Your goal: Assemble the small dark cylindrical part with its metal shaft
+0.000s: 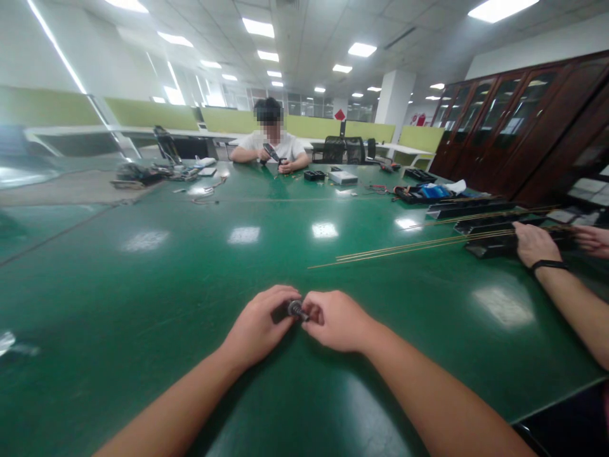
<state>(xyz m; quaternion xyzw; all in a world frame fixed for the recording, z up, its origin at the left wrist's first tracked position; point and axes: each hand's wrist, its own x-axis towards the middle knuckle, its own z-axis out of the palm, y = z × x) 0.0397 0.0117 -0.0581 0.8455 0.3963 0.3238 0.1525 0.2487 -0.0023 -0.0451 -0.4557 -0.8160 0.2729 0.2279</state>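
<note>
Just above the green tabletop (190, 279), a small dark metal part (295, 309) sits between my two hands. It has a round, ridged head and a short shaft pointing toward the right. My left hand (261, 322) curls around the head, thumb below and fingers above. Close against the shaft end, my right hand (335, 320) pinches with thumb and bent fingers. Fingers cover part of the piece, so its exact kind cannot be made out.
Thin brass-coloured rods (404, 249) reach across the table from black channel pieces (490, 244), where a co-worker's hand (537, 244) rests. Across the table another person (271, 149) holds a dark tool. Tools and a blue item (435, 190) lie at the back right.
</note>
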